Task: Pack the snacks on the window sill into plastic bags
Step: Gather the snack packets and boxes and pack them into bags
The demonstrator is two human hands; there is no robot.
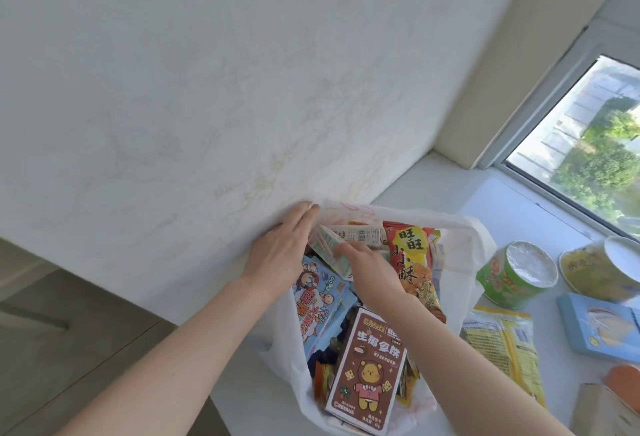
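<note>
A white plastic bag (460,238) is set on the window sill (485,200) against the wall (207,89), its mouth opened upward and toward the viewer. The left hand (287,245) is laid along the bag's far left rim, fingers straight and pointed up and to the right. A pale green box (329,248) is gripped from above by the right hand (367,262), fingers curled over it, inside the bag's mouth. The box is tilted, its long axis slanted from an upper end beside the left fingers down to an end under the right hand.

A brown box (367,376) printed with a bear is stood in the near part of the bag, long axis nearly upright and leaned right. A red and yellow packet (415,262) and a blue packet (322,304) are also seen inside.

On the sill to the right, a green cup (516,273) is laid on its side, foil lid turned up and right, beside a yellow cup (595,269), a yellow packet (502,342) and a blue box (599,328).
</note>
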